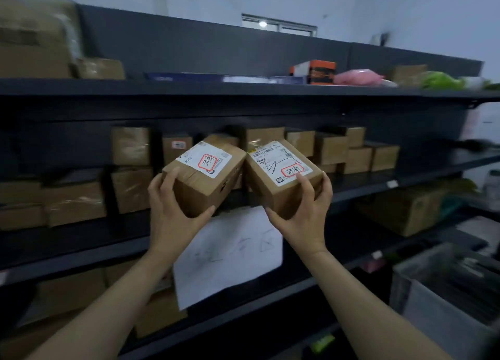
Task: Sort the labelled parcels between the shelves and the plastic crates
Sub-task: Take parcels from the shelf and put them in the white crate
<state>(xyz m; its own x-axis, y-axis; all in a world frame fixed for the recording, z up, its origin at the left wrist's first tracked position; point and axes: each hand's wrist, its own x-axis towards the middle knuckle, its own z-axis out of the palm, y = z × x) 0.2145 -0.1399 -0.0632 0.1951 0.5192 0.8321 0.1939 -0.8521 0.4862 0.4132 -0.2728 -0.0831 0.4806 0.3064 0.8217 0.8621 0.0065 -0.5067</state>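
At the centre of the frame we hold two parcels up in front of the dark metal shelves (243,89). Our left hand (173,213) is clamped on a small brown cardboard parcel with a white label and red stamp (205,181), with the thumb under its lower corner and the fingers up its left face. Our right hand (303,216) grips a second brown cardboard parcel with a printed label and red-boxed writing (281,181) in mirror fashion. The two boxes tilt toward each other, with their upper corners touching or nearly so. Both are in the air, resting on no shelf.

Behind them, the middle shelf carries a crowded row of taped brown boxes (351,154). Below, a white paper sheet with faint handwriting (230,251) hangs off a shelf edge. A grey plastic crate (433,300) sits at the lower right of the frame.

We judge the grips to be the weak point. Each box is held one-handed low on its body, and glossy tape could let it pivot out and drop. Pushing either box into the packed row could topple its neighbours. Lowering our arms carelessly might snag the sheet. The red marks look alike, so splitting the pair between shelf and crate would probably be a sorting error.
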